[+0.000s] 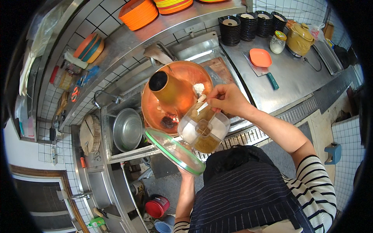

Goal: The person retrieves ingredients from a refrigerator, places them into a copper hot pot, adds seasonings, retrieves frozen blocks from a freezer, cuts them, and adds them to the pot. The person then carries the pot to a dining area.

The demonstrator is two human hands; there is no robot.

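My right hand (224,100) pinches a small white spoon (202,107). The spoon's tip dips into the brown powder in the far compartment of a round, clear seasoning box (204,132). White grains fill two side compartments, and greenish-brown powder lies in the near one. My left hand (186,172) supports the box from below; its fingers are mostly hidden behind the green-rimmed clear lid (174,151), which tilts open at the left. Just beyond the box sits a copper hot pot (177,68) with a central chimney. In its trough are a white powder heap (199,88), pale pieces and a dark clump (168,122).
The hot pot stands over a steel sink, beside a metal basin (127,129) and a tap (116,100). On the right counter are a green-handled cleaver (272,81), an orange plate (260,57), stacked black bowls (229,30), a jar (277,43) and a lidded crock (300,39).
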